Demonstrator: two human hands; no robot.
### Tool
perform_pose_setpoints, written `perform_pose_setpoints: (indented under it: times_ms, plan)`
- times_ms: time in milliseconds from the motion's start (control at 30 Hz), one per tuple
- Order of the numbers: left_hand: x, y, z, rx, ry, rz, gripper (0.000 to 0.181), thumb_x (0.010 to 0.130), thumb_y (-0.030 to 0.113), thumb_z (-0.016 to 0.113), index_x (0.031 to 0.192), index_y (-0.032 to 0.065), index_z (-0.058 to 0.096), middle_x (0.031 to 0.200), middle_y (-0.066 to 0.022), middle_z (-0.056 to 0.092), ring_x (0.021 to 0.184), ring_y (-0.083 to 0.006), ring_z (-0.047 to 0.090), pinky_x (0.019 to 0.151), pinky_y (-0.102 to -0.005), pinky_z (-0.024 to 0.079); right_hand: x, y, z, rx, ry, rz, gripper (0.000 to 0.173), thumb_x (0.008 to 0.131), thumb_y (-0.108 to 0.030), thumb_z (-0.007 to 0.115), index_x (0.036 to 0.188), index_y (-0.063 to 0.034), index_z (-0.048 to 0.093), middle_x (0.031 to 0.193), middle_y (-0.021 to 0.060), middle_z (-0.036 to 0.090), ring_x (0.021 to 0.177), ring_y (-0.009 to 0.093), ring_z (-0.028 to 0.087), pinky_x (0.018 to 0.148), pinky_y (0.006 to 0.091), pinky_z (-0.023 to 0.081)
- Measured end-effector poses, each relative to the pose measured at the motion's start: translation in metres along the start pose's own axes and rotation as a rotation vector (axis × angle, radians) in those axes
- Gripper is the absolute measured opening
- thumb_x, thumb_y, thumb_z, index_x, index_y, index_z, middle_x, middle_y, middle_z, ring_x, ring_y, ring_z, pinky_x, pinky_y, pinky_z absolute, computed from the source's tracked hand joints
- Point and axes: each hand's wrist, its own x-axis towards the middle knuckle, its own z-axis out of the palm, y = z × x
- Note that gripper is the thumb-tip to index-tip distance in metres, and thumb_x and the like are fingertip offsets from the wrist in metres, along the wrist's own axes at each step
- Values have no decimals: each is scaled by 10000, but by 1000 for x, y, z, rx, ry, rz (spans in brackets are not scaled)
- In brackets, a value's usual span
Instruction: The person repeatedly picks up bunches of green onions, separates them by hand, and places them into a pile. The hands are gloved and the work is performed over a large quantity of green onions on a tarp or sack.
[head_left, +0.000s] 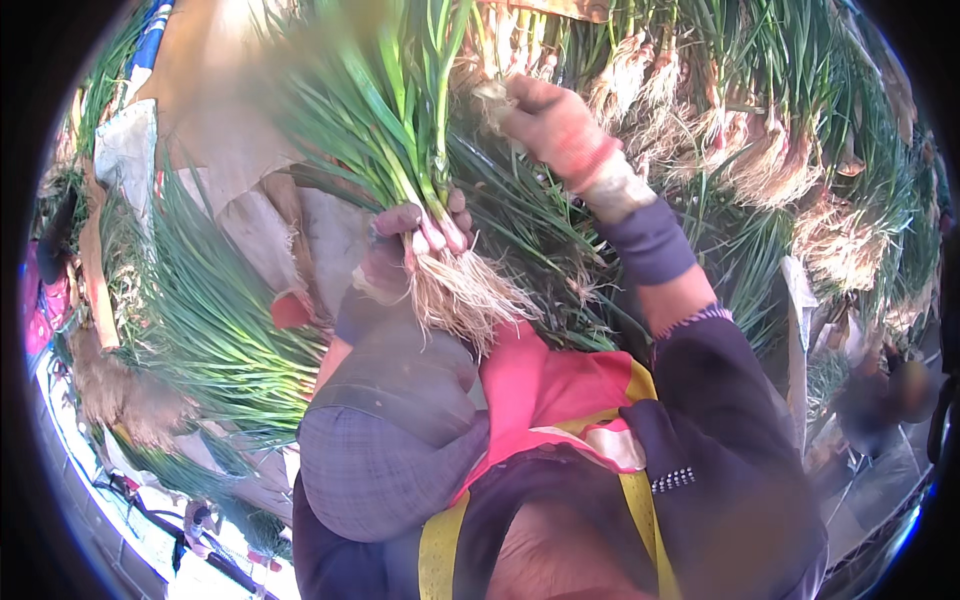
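Observation:
My left hand (394, 244), in a worn, dirty glove, grips a bunch of spring onions (435, 225) near the reddish bulbs. Their pale roots hang towards my lap and the green leaves point away from me. My right hand (555, 124), in an orange-and-white work glove with curled fingers, is up and to the right of that bunch. Its fingertips meet a pale, papery scrap (491, 101), perhaps held; the blur hides what it is. Loose green leaves (525, 210) lie beneath and between my hands.
Rows of rooted onion bunches (772, 161) lie along the upper right. A large heap of green onions (217, 322) spreads at the left beside sacking (259, 229). White sacking (796, 322) stands at the right. Another person (199, 525) shows small at the lower left.

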Motion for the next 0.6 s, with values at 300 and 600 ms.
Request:
perform_pose_setpoints:
  times_ms: [300, 600]
  plan:
    - [-4, -4, 0, -4, 132, 1, 456, 657, 200, 576, 1051, -16, 500, 903, -144, 587, 806, -262, 589, 742, -367, 487, -10, 11, 41, 87, -74, -174, 164, 745, -58, 554, 899, -40, 610, 663, 20, 586, 503, 67, 510, 448, 193, 406]
    - [1, -19, -11, 395, -35, 223, 469, 791, 357, 517, 1044, -37, 540, 962, -167, 570, 840, -221, 567, 707, -279, 474, 27, -23, 18, -473, 116, 100, 379, 787, -299, 446, 981, 6, 558, 883, 214, 592, 871, 355, 557, 777, 390, 435]
